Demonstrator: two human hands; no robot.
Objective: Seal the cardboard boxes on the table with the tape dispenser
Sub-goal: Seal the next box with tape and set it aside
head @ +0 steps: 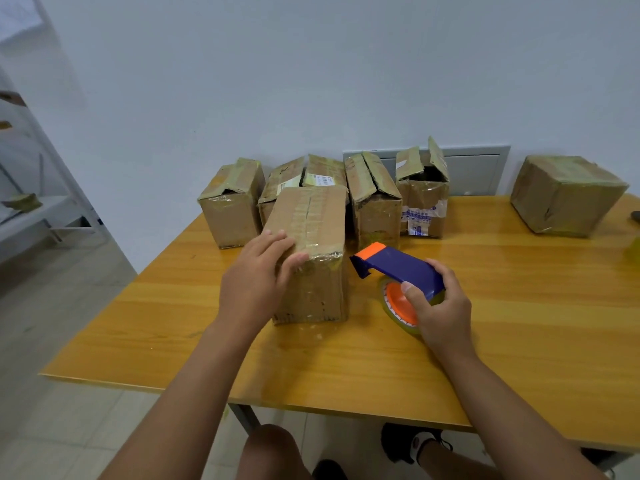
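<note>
Cardboard box [311, 258] under left hand [256, 275] — right hand [440, 306] gripping tape dispenser [398, 268]

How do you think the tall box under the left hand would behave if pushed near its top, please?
The front box stands taller than its footprint, so it may tip rather than slide. Its crumpled, tape-covered cardboard probably gives under pressure. The left hand resting on its top corner should steady it.

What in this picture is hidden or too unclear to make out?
All from the head view:
- Tape end on the tape dispenser: too small to see.
- Part of the roll: hidden by the right hand.
- Near left top corner of the front box: covered by the left hand.
- Printing on the labelled box: too small to read.
- Dark object on the table: cut off by the right edge.
</note>
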